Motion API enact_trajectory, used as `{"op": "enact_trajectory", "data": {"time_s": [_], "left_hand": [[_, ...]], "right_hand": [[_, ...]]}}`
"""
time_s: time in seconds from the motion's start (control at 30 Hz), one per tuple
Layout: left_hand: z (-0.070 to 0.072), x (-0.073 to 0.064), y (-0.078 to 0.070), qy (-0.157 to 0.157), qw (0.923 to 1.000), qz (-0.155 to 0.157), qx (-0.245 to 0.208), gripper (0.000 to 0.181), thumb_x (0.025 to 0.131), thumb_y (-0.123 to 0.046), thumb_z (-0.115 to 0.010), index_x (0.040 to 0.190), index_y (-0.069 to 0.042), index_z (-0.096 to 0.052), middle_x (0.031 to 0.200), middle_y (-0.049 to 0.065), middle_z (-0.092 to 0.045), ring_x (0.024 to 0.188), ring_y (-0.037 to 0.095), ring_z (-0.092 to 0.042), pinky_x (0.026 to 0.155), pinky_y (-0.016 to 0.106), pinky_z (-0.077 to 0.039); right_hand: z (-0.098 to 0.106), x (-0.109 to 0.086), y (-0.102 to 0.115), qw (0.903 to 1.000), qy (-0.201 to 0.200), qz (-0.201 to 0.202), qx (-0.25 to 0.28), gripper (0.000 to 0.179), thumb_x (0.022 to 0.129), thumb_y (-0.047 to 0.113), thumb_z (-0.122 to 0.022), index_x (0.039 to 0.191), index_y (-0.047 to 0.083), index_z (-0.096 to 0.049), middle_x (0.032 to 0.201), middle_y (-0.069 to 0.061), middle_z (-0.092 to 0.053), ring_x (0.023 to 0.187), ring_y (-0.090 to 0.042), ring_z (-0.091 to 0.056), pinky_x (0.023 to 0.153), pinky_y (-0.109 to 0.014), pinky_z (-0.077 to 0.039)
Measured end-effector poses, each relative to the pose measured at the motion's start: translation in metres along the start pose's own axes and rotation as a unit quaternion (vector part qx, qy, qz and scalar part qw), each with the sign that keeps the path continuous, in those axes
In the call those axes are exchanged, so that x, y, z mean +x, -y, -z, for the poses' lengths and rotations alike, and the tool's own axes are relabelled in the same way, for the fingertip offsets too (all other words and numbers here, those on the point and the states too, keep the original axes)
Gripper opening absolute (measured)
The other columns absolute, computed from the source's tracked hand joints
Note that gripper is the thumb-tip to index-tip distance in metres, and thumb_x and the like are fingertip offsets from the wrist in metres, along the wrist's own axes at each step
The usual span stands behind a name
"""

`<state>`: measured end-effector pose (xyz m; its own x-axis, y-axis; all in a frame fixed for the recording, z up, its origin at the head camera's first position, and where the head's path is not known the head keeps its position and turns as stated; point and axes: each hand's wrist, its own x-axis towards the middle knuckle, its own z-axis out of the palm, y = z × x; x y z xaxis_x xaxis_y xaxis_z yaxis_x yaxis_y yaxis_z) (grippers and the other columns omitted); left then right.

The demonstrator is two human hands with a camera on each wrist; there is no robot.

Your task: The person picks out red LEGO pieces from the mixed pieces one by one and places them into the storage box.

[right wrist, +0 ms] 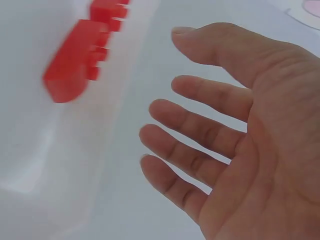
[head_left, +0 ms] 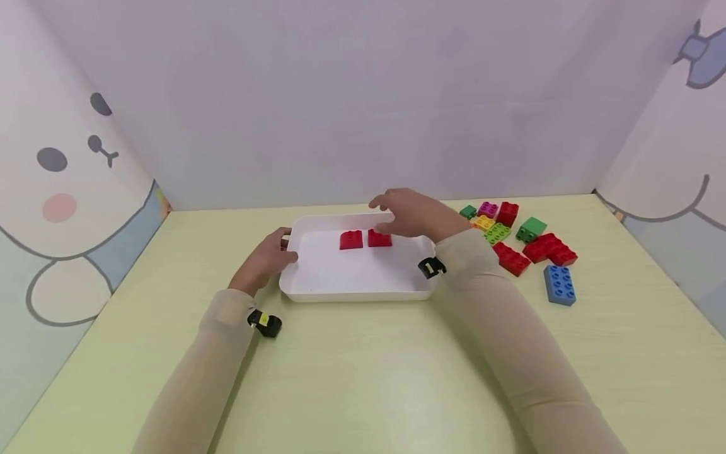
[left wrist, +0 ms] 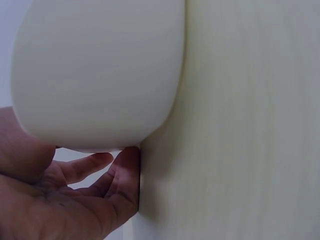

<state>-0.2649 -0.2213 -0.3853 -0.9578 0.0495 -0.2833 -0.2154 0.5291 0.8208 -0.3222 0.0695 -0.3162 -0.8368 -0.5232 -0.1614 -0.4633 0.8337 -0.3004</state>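
Note:
A shallow white tray [head_left: 357, 277] lies on the table with two red toy bricks in its back half, a left one [head_left: 351, 239] and a right one [head_left: 380, 239]. My left hand [head_left: 263, 260] holds the tray's left end, thumb over the rim. In the left wrist view its fingers [left wrist: 127, 175] are against the outer wall [left wrist: 100, 75]. My right hand [head_left: 416, 215] hovers over the tray's back right part and partly overlaps the right brick in the head view. The right wrist view has its fingers [right wrist: 185, 120] spread, holding nothing, beside the nearer red brick [right wrist: 70, 65].
Loose toy bricks lie right of the tray: several red ones [head_left: 550, 248], green ones [head_left: 531, 229], a lime one [head_left: 497, 233], a yellow one [head_left: 484, 222], a magenta one [head_left: 488, 209] and a blue one [head_left: 559, 285]. A pale curtain [head_left: 363, 113] stands behind the table [head_left: 363, 366].

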Motion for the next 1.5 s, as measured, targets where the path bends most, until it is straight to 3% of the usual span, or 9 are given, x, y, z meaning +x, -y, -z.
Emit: {"op": "enact_trajectory", "data": {"time_s": [0.37, 0.77, 1.1, 1.5], "left_hand": [[-0.001, 0.0, -0.003, 0.0, 1.0, -0.002, -0.001, 0.068, 0.098, -0.002, -0.05, 0.159, -0.002, -0.021, 0.148, 0.025, -0.039, 0.129, 0.037, -0.045, 0.105, 0.048, -0.044], [0.003, -0.002, -0.002, -0.002, 1.0, 0.003, 0.006, 0.068, 0.098, -0.002, -0.051, 0.159, -0.003, -0.022, 0.149, 0.025, -0.038, 0.129, 0.037, -0.044, 0.105, 0.048, -0.044], [0.008, -0.008, -0.001, 0.002, 1.0, 0.0, 0.005, 0.069, 0.098, -0.002, -0.05, 0.16, -0.001, -0.02, 0.149, 0.027, -0.037, 0.13, 0.038, -0.044, 0.105, 0.049, -0.044], [0.006, -0.004, -0.002, 0.01, 0.9999, 0.001, 0.01, 0.069, 0.098, -0.003, -0.051, 0.16, -0.002, -0.02, 0.151, 0.026, -0.037, 0.132, 0.039, -0.043, 0.106, 0.049, -0.043]], "right_hand": [[0.024, -0.03, 0.023, 0.9958, -0.038, 0.083, -0.009, 0.052, 0.097, 0.028, -0.069, 0.146, 0.017, -0.054, 0.134, -0.009, -0.059, 0.125, -0.028, -0.054, 0.102, -0.046, -0.047], [0.039, -0.064, 0.039, 0.9856, -0.101, 0.128, -0.043, 0.05, 0.096, 0.029, -0.07, 0.143, 0.018, -0.057, 0.128, -0.004, -0.061, 0.114, -0.023, -0.056, 0.097, -0.043, -0.049], [0.052, -0.092, 0.05, 0.9811, -0.123, 0.141, -0.05, 0.048, 0.096, 0.03, -0.07, 0.142, 0.018, -0.059, 0.126, -0.002, -0.061, 0.113, -0.021, -0.056, 0.096, -0.042, -0.048], [0.056, -0.11, 0.048, 0.977, -0.144, 0.148, -0.053, 0.044, 0.097, 0.027, -0.07, 0.138, 0.016, -0.062, 0.125, -0.004, -0.063, 0.112, -0.022, -0.057, 0.095, -0.041, -0.049]]}}
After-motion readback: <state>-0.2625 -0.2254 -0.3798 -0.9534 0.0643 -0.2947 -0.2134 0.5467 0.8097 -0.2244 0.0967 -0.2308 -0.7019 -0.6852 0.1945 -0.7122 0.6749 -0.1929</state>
